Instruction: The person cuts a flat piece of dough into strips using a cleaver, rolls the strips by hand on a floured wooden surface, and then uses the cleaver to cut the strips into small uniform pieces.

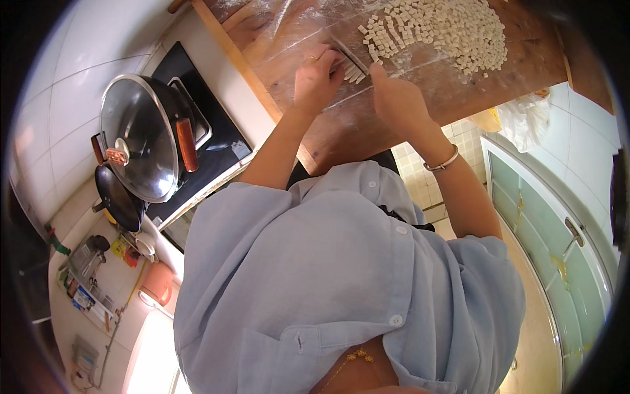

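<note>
On a floured wooden board [344,133], my right hand [401,101] grips a knife [350,55], whose blade runs up and to the left from the fist. Beside the blade, my left hand [317,74] rests with bent fingers against several thin dough strips [353,73]. Part of the strips is hidden by the fingers and the blade. Many small dough cubes [443,29] lie spread beyond the knife, up to the top right of the board. A few of them sit close to the blade's right side.
Left of the board, a black wok with a glass lid [142,143] stands on a black cooktop [221,123]. A smaller black pan [118,199] and a pink kettle [157,283] are nearer. A white plastic bag [526,118] hangs at right above a glass-panelled door [546,241].
</note>
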`<state>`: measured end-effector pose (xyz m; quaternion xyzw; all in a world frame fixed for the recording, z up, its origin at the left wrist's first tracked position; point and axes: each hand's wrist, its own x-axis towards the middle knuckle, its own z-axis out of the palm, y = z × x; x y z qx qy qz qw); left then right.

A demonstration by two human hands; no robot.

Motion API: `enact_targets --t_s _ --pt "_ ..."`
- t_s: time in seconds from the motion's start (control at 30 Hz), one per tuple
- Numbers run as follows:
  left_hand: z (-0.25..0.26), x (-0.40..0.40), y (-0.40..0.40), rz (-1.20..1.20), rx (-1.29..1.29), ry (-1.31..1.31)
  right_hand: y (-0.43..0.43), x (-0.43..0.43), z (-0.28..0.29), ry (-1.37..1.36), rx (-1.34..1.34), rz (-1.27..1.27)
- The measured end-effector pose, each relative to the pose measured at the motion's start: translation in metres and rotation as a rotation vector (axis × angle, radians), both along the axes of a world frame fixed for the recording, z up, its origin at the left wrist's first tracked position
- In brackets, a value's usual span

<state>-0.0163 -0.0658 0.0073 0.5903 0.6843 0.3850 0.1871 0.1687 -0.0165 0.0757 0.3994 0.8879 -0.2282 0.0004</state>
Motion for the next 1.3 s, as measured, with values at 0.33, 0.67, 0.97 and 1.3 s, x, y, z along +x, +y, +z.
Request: enact_targets --t_s 0.33,0.67,0.97,1.3 --pt "-0.006 -0.009 -0.002 0.001 0.042 -0.032 -0.022 0.021 0.031 -0.096 -0.054 0.035" --pt "-0.004 -0.013 -0.004 -0.058 0.030 -0.012 -0.010 -0.007 -0.006 0.008 0.016 -0.001" --pt "-0.003 -0.019 -0.007 0.004 0.124 -0.028 -0.026 0.014 0.028 -0.071 -0.056 0.021" --pt "-0.005 -0.021 -0.009 -0.034 0.042 -0.006 -0.020 -0.013 0.004 -0.032 -0.018 0.001"
